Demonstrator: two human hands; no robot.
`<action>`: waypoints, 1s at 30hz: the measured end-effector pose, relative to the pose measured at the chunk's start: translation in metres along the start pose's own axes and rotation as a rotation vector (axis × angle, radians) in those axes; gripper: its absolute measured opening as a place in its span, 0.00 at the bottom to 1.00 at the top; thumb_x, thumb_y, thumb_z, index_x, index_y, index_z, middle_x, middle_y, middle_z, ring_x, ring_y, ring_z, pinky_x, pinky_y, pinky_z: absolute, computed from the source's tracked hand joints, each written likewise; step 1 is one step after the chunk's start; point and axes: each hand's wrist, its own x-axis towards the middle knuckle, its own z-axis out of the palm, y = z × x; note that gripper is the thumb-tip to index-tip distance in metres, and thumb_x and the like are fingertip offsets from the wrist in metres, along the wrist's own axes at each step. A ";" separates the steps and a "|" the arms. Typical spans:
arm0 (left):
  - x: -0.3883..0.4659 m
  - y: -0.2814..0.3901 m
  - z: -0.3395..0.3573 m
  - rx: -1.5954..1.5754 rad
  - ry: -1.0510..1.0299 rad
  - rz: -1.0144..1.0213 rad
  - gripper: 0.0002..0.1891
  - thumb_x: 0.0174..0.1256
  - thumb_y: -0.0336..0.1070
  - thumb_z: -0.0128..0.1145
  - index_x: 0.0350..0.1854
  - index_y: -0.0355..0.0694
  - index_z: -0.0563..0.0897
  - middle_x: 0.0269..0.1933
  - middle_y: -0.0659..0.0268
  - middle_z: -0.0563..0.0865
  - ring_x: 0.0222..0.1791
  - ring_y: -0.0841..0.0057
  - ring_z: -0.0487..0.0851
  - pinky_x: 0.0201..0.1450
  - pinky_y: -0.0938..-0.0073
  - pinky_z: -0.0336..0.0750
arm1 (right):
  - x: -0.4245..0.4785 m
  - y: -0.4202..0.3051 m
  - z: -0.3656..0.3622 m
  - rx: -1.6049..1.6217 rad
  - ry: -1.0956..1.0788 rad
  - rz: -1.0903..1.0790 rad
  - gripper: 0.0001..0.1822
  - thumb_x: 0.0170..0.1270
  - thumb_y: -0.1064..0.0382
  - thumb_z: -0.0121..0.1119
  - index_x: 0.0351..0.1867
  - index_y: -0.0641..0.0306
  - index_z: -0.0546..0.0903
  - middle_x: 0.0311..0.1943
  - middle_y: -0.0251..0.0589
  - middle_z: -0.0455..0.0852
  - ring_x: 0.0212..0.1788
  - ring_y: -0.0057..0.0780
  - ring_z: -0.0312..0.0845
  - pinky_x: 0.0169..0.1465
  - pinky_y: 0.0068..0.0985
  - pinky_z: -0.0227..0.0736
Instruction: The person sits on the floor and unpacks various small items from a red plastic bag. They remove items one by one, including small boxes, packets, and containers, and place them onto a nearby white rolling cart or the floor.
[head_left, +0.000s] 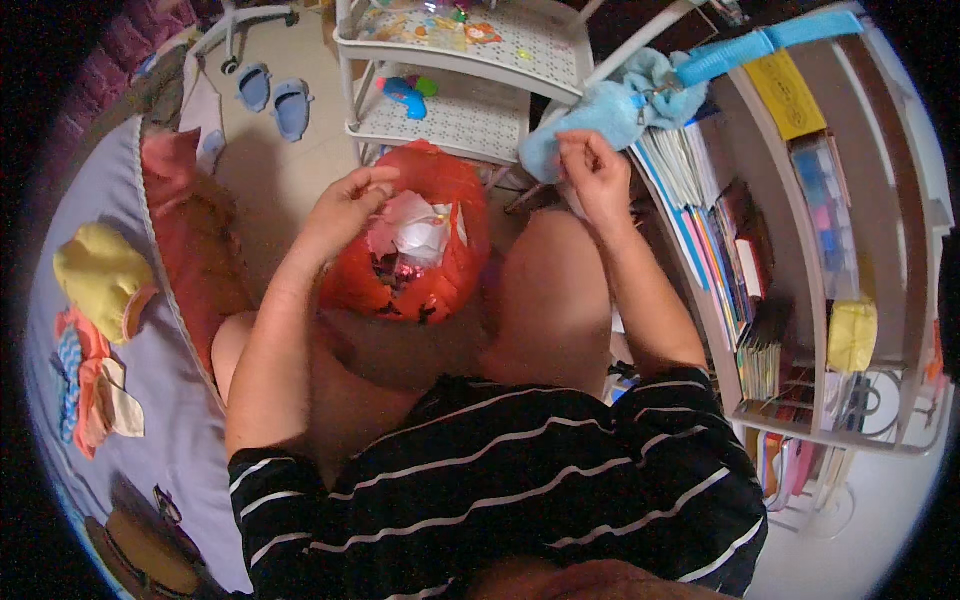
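A red plastic bag (463, 187) stands between my knees with its mouth open upward. Crumpled white paper (424, 234) and a pinkish sheet (390, 225) lie inside, along with some shiny pink and dark scraps. My left hand (354, 201) is at the bag's upper left rim, fingers reaching over it; whether they pinch the plastic is unclear. Off to the right, my right hand (598, 176) is raised with loosely curled fingers and nothing visible in it. Just behind it hangs a light blue plush bag (615, 112) with a blue strap (772, 46).
Ahead is a white tiered cart (480, 120) holding a blue toy gun (405, 97) and small items. Bookshelves (780, 225) flank my right. On the left, a bed (180, 420) bears a yellow cloth item (101, 277) and small garments (94, 390). Blue slippers (291, 111) lie on the floor.
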 end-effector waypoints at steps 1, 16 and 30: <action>-0.001 0.000 -0.002 0.042 0.005 0.026 0.14 0.67 0.32 0.50 0.52 0.38 0.76 0.39 0.70 0.81 0.35 0.85 0.77 0.41 0.85 0.72 | 0.017 -0.015 0.012 -0.004 -0.014 -0.128 0.07 0.63 0.66 0.54 0.40 0.64 0.81 0.22 0.29 0.79 0.23 0.11 0.69 0.28 0.13 0.66; 0.004 0.003 -0.007 -0.036 -0.043 0.048 0.15 0.67 0.35 0.50 0.54 0.35 0.75 0.39 0.68 0.80 0.35 0.85 0.76 0.41 0.84 0.72 | 0.248 0.037 0.072 -0.723 -0.561 -0.090 0.39 0.47 0.48 0.69 0.60 0.63 0.69 0.47 0.45 0.79 0.44 0.31 0.76 0.48 0.26 0.72; 0.003 -0.001 -0.003 -0.042 -0.032 0.048 0.15 0.67 0.34 0.50 0.53 0.35 0.74 0.36 0.70 0.80 0.33 0.86 0.76 0.37 0.86 0.72 | 0.214 0.022 0.048 -0.912 -0.474 0.059 0.28 0.40 0.41 0.69 0.35 0.62 0.79 0.36 0.42 0.82 0.37 0.27 0.77 0.39 0.25 0.73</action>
